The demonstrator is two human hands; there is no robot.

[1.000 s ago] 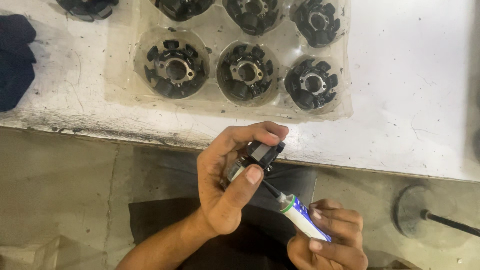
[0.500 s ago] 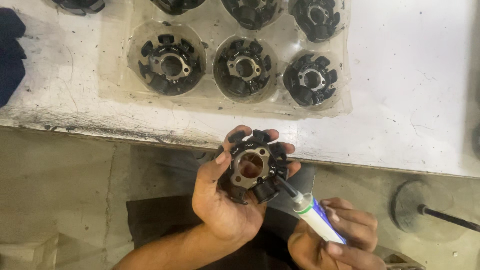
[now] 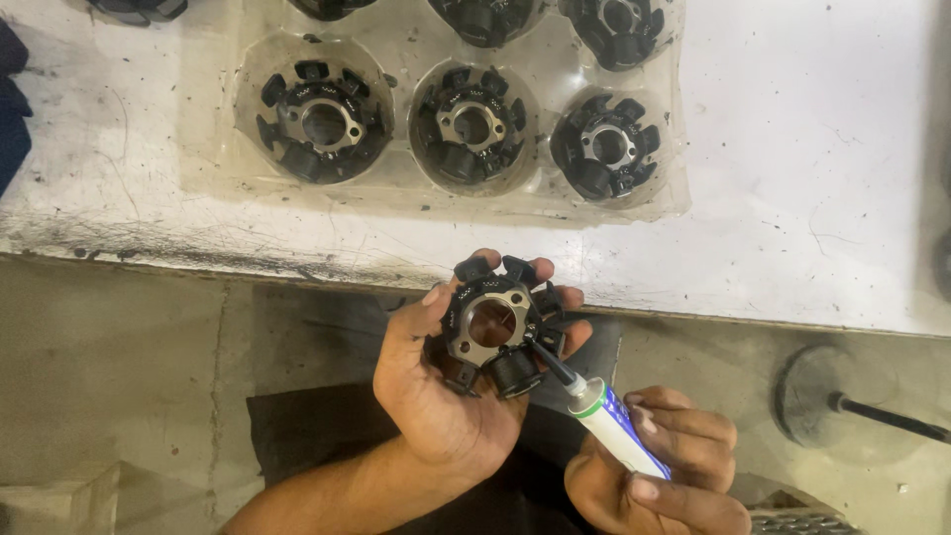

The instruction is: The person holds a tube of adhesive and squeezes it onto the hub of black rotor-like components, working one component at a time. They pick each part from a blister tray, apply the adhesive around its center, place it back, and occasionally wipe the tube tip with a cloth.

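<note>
My left hand (image 3: 436, 396) cradles a round black stator core (image 3: 495, 325) with a metal centre ring and several black coil poles, its flat face turned up toward me. My right hand (image 3: 659, 476) grips a small white and blue tube (image 3: 619, 436) with a green collar. The tube's black nozzle (image 3: 551, 363) touches the lower right rim of the stator. Both hands are below the front edge of the white table (image 3: 792, 178).
A clear plastic tray (image 3: 396, 193) on the table holds several similar stators, such as one (image 3: 322, 121) at left and one (image 3: 606, 146) at right. A dark cloth (image 3: 12, 129) lies at the left edge. A round black base with a rod (image 3: 842, 401) stands on the floor at right.
My left hand has turned the stator from edge-on to face-up and lowered it slightly. The tube's nozzle has stayed against the stator's lower right side.
</note>
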